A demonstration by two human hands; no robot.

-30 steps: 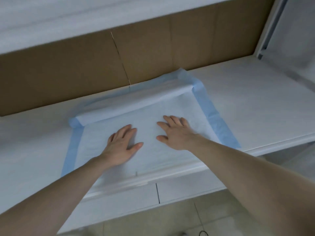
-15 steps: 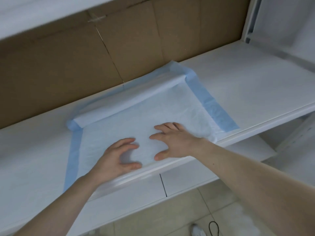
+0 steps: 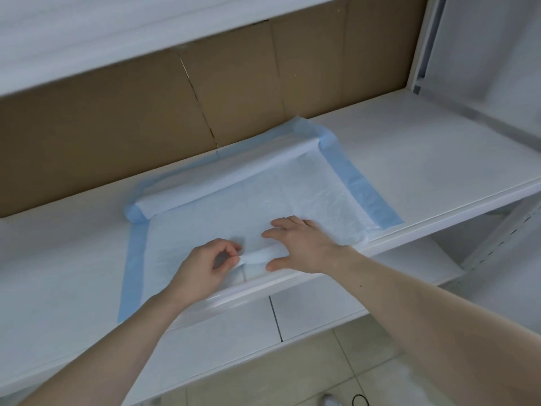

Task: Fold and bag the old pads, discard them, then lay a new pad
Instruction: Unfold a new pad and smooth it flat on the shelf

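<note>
Both hands slid nearer: left hand (image 3: pixel 205 266) pinches a raised fold of one pad (image 3: pixel 263 200) (shelf (image 3: pixel 439 148)), right hand (image 3: pixel 301 247) spread flat.

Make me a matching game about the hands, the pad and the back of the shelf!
Things:
1. left hand
2. right hand
3. far edge of the pad
4. cardboard

States:
A. brown, standing behind the shelf
B. rolled up
C. pinching a raised white fold
D. fingers spread over the pad

Pairs: 1-C, 2-D, 3-B, 4-A
</note>
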